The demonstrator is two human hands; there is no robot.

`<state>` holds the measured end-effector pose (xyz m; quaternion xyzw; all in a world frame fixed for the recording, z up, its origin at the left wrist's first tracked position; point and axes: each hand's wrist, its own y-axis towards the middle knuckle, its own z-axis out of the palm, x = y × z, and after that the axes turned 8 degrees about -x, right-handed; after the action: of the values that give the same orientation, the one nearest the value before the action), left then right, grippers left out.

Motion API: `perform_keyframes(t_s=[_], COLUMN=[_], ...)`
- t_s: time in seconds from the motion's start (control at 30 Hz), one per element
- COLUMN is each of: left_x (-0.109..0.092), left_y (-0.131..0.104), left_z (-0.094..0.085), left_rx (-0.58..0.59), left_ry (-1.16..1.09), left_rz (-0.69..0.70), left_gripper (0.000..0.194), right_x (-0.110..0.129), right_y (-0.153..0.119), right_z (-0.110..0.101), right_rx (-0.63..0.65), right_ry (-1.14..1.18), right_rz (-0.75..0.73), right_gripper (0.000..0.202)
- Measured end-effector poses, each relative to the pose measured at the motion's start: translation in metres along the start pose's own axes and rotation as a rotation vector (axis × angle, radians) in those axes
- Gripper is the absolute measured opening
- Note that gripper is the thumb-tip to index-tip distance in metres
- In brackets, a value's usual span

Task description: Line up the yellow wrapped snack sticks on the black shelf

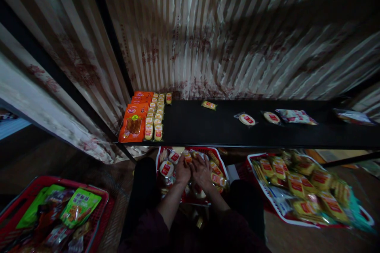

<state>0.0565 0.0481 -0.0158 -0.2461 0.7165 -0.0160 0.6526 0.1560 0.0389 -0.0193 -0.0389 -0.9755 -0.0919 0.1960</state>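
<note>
Both of my hands are inside the red basket [225, 168] between my knees, low in front of the black shelf. My left hand [182, 172] has its fingers closed at a small wrapped cracker packet [187, 157] with an orange label. Close beside it, my right hand [202, 174] reaches in with bent fingers; whatever lies under them is hidden. Around the hands lie a round white wrapped cracker [166, 169] and several yellow packets [218, 179].
On the black shelf [192, 126], orange snack bags [133, 122] and rows of small packets [153, 120] stand left; loose packets [246, 119] lie farther right. A basket of yellow packets [297, 184] sits right, another red basket [103, 193] left. A striped curtain [190, 47] hangs behind.
</note>
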Motion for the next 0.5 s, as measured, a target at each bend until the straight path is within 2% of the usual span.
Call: perform_keyframes(t_s=[0.13,0.27,0.5], left_x=[0.003,0.007,0.006], left_y=[0.001,0.005,-0.002], left_z=[-0.002,-0.003,-0.008], left_rx=[-0.032,-0.016,-0.025], left_ry=[-0.026,-0.128,-0.237], left_rz=[-0.048,-0.119,-0.135], left_gripper=[0.044,0.044,0.042], right_x=[0.007,0.012,0.017], right_y=[-0.004,-0.007,-0.012], right_z=[-0.001,0.001,0.002], right_rx=[-0.056,-0.089,-0.14], right_ry=[-0.016,0.016,0.23], right_rz=[-0.044,-0.075,-0.12], right_gripper=[0.04,0.04,0.047])
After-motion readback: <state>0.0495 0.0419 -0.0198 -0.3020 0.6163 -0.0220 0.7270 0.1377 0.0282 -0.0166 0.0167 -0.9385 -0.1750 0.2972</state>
